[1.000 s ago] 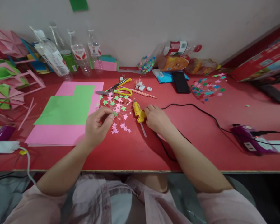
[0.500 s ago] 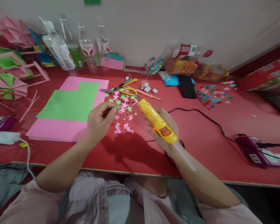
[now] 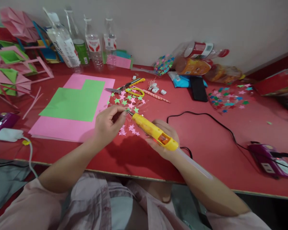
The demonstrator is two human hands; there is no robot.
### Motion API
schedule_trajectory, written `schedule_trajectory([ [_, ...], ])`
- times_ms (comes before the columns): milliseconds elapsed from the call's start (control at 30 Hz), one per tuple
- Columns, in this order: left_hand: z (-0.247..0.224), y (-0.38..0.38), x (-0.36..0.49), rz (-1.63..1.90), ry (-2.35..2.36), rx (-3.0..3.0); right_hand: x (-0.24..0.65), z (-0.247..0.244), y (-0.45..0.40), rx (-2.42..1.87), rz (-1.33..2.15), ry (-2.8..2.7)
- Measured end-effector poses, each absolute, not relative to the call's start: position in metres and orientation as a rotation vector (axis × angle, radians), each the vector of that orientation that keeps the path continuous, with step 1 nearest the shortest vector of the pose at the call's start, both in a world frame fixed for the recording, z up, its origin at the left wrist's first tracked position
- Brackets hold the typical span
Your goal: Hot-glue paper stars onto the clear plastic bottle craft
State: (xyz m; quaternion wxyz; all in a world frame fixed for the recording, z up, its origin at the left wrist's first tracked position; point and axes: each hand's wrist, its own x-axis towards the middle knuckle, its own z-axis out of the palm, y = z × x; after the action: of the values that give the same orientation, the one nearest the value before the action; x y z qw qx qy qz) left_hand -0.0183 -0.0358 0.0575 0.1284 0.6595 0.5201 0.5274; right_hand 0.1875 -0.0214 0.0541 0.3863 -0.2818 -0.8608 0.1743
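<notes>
Head view showed the left hand [image 3: 110, 123] with grip pinching a small, flat green star [image 3: 127, 110] above the red bench [image 3: 134, 156]; the right hand [image 3: 169, 127] was wrapped around a yellow plastic glue gun [image 3: 150, 127]. Nozzle near fingertips seemed to demand steady aim and gentle squeezing.

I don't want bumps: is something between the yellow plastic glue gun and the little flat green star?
Nothing visible: the metal nozzle of the glue gun in the right hand is right by the green star pinched in the left hand.
</notes>
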Motion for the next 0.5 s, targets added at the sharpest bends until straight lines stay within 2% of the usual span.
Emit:
schedule_trajectory([
  [500,0.0602,-0.0356,-0.0174,1.566,1.486,1.993,0.1856,0.0509,-0.0214,-0.776,0.440,-2.165],
])
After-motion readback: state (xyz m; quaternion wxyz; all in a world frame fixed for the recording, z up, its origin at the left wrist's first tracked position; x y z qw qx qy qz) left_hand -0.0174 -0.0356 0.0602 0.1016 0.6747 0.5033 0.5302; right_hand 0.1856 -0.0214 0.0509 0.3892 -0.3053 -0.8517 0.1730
